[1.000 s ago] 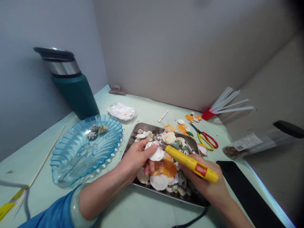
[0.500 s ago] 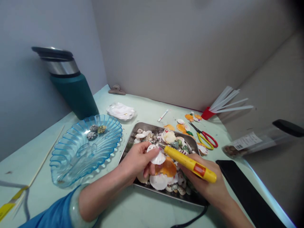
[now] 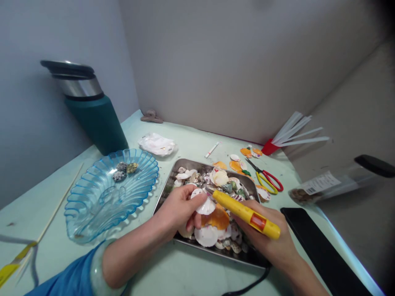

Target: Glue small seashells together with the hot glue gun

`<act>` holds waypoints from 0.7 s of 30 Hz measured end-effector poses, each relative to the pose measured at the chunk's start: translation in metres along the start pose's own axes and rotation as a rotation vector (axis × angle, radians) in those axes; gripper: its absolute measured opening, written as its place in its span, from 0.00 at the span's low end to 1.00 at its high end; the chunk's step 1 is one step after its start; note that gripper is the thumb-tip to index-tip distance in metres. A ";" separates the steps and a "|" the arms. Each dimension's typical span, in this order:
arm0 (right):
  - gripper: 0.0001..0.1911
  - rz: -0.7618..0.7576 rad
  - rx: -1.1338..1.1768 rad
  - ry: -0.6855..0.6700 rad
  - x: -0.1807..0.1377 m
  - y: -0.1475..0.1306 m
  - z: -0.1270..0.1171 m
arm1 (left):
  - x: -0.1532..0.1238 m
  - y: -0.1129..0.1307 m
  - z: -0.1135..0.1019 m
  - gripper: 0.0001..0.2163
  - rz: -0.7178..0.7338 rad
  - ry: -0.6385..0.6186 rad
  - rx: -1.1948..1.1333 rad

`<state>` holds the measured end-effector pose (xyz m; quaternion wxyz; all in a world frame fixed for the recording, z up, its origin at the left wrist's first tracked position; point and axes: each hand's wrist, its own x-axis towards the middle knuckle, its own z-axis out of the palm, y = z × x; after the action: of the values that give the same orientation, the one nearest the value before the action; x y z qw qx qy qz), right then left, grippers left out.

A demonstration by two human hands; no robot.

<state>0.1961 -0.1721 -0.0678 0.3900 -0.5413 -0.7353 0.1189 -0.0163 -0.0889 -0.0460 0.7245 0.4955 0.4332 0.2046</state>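
My left hand [image 3: 182,207] pinches a white scallop shell [image 3: 205,204] by its left edge, above a metal tray [image 3: 169,181] heaped with mixed seashells. In my right hand [image 3: 268,230] is a yellow glue gun [image 3: 243,211] with an orange window; its metal tip rests at or very near the shell's upper edge. Whether the tip touches cannot be made out. Below the held shell lie an orange scallop shell [image 3: 219,218] and another white scallop shell [image 3: 206,236]. My right fingers are partly hidden behind the gun.
Left of the tray sits a blue clear shell-shaped dish [image 3: 145,191] holding several small speckled shells. Behind it stands a green bottle [image 3: 95,119]. Scissors [image 3: 268,181], a red cup [image 3: 270,146] of white sticks and a black strip [image 3: 321,246] are right. A black cord [image 3: 249,285] runs in front.
The glue gun has shifted very slightly left and down at the shell's edge. Both hands otherwise hold the same position.
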 end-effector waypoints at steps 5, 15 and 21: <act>0.04 0.019 0.002 0.006 -0.001 0.002 0.001 | 0.001 0.001 -0.001 0.15 0.027 0.013 -0.005; 0.04 0.026 0.009 -0.003 -0.001 0.002 0.001 | 0.001 0.000 -0.001 0.14 0.052 -0.001 -0.017; 0.05 0.023 0.001 -0.004 0.000 0.001 0.001 | 0.000 0.000 -0.001 0.15 0.037 -0.001 -0.010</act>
<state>0.1962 -0.1721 -0.0688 0.3873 -0.5493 -0.7298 0.1248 -0.0170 -0.0880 -0.0462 0.7235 0.4996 0.4226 0.2198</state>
